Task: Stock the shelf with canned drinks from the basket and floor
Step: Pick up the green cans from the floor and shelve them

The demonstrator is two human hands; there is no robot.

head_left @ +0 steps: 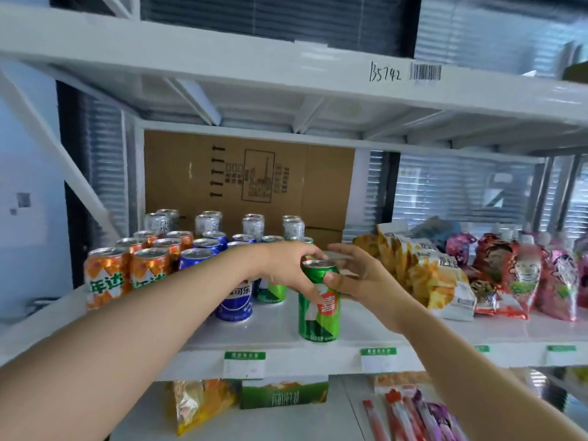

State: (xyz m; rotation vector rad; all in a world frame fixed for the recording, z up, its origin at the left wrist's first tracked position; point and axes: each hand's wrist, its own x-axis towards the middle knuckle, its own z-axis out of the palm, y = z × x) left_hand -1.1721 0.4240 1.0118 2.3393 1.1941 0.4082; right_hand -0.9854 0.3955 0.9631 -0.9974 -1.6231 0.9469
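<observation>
1. A person's left hand [291, 268] and right hand [359, 276] both pinch the top of a green can [318, 319]. It hangs upright below their fingers and appears to rest near the shelf's [273, 329] front lip.
2. Letting go unevenly could tip the can off the lip, toward the person.
3. The left forearm crosses in front of a blue can [234, 302], so pulling back low could topple it.
4. Snack bags [439, 281] just right of the right hand could be brushed.
</observation>
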